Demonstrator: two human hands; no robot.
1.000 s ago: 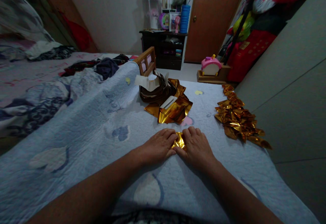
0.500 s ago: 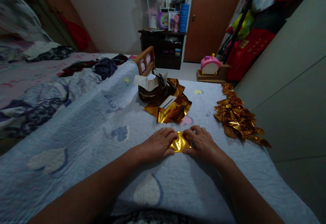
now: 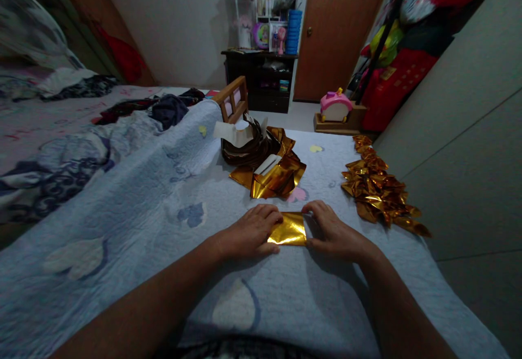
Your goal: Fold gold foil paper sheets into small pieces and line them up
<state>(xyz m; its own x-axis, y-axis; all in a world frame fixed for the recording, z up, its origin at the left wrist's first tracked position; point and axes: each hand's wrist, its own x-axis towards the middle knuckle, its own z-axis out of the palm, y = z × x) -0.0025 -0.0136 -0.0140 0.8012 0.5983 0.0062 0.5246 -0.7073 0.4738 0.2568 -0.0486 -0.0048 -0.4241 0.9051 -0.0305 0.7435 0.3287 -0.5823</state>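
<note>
A small sheet of gold foil paper lies flat on the blue quilt just in front of me. My left hand rests on its left edge, fingers flat and pressing down. At the sheet's right edge my right hand pinches the paper with thumb and fingers. Beyond the hands sits a loose stack of gold foil sheets beside a dark bundle with a white wrapper.
A pile of several folded gold foil pieces lies along the quilt's right side, against a pale wall panel. Crumpled clothes lie on the bed at left. A wooden chair back, a dark cabinet and a pink toy stand beyond.
My hands have drawn apart. The gold sheet, mostly covered between them a second ago, now shows as a flat wide piece. My right hand slid to the right.
</note>
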